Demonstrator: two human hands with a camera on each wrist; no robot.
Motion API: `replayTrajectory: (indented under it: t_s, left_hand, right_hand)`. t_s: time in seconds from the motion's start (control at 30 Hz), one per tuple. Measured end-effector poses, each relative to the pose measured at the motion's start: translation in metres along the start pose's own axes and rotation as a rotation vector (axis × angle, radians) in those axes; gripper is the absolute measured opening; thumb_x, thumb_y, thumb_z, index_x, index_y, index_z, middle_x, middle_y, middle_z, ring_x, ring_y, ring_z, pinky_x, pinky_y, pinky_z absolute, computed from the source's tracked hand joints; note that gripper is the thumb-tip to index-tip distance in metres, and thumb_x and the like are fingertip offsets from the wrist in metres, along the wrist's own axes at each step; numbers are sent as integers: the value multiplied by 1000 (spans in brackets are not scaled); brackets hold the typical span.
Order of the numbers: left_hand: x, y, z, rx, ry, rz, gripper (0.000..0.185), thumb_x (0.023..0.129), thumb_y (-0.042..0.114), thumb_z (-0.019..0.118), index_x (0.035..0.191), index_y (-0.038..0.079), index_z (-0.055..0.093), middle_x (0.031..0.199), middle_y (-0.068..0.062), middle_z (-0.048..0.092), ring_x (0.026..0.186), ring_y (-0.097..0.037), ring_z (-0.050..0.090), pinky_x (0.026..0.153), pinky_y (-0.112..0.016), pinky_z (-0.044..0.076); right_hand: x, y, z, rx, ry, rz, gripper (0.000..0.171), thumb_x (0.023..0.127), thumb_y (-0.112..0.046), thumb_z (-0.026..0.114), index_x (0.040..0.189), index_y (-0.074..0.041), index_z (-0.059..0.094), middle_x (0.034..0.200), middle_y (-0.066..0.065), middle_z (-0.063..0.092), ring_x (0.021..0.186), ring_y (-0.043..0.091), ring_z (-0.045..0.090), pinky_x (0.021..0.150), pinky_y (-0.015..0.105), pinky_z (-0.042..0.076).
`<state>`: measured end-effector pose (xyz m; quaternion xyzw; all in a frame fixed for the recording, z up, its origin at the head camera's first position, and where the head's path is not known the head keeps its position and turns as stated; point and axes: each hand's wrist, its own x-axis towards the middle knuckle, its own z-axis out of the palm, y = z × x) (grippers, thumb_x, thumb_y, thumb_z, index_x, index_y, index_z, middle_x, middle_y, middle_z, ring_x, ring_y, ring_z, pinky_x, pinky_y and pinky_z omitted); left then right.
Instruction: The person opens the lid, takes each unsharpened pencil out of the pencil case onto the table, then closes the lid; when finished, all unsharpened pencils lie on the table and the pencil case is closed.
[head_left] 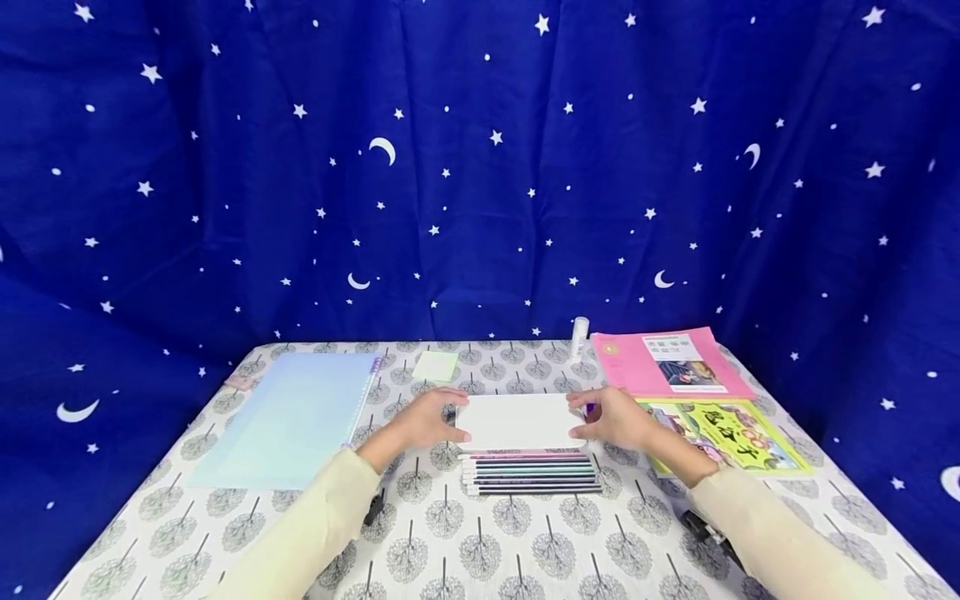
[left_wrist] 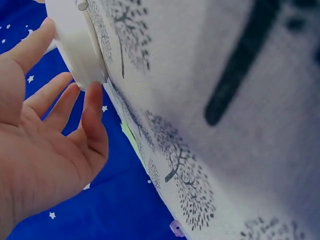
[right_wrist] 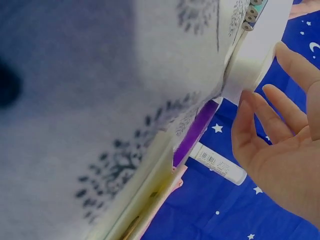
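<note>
A flat white box (head_left: 519,421) lies on the tree-patterned tablecloth (head_left: 480,533) at the middle of the table. My left hand (head_left: 429,422) is at its left end; in the left wrist view its straight fingers (left_wrist: 92,107) touch the box's edge (left_wrist: 75,47). My right hand (head_left: 613,417) is at the box's right end, fingers straight, tips at or just off the box's corner (right_wrist: 252,62). Neither hand curls round anything. A row of several pencils (head_left: 532,473) lies just in front of the box.
A pale blue spiral notebook (head_left: 292,417) lies at the left, with a green sticky note (head_left: 436,365) behind it. A glue stick (head_left: 579,337), a pink booklet (head_left: 669,363) and a yellow-green book (head_left: 729,435) sit at the right. A purple item (right_wrist: 196,131) lies by my right hand.
</note>
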<state>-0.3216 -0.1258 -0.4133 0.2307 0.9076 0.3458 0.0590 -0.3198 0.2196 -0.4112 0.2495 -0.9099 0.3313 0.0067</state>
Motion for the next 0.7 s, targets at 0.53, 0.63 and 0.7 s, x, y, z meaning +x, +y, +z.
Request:
replayTrajectory:
  t_s: [0.53,0.63,0.7]
  left_hand:
    - [-2,45,-14,-90,224,143,87,81,42,81,154,21,37,159,-3,35,127,-30,51,102,-53,46]
    - [-7,56,-13,-73,226,177,89,80,46,81,154,21,37,159,0,33,128,-27,51,104,-51,45]
    - [-10,62,-11,-49,229,204,88,81,47,80,154,21,37,160,1,32,130,-27,50,106,-51,44]
  right_hand:
    - [-2,-49,-10,98,279,-193,72,84,-14,80,146,-5,46,145,19,50,112,34,60,79,39,60]
    - [-4,-63,-9,123,292,-231,72,84,-12,79,148,-6,45,144,19,50,111,31,61,79,45,60]
    - [-5,-70,-7,113,288,-245,72,86,-15,78,149,-7,43,145,18,50,111,30,61,79,46,59]
